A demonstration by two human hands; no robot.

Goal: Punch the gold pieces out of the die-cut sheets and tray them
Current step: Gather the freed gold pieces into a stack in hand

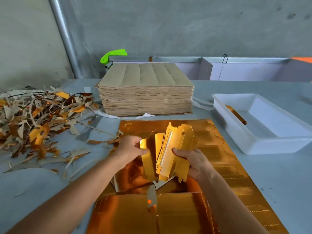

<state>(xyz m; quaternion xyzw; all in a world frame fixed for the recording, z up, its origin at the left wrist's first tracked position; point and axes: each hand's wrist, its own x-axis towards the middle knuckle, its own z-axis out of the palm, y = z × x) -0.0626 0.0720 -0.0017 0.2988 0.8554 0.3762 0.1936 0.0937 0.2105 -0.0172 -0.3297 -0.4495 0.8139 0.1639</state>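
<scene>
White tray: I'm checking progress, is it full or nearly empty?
Nearly empty. The white tray holds only one thin bunch of gold pieces against its left wall; its floor is otherwise bare.

Mirror-gold pieces (pixel 175 149), white tray (pixel 263 144), brown stack (pixel 145 92)

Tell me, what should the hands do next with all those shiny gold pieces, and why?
Probably square the bunch up. The right hand grips a fanned, uneven bundle of gold pieces, and the left hand pinches one more gold piece beside it. Once that piece joins the bundle, it can go right to the white tray, which holds only a few pieces so far.
</scene>
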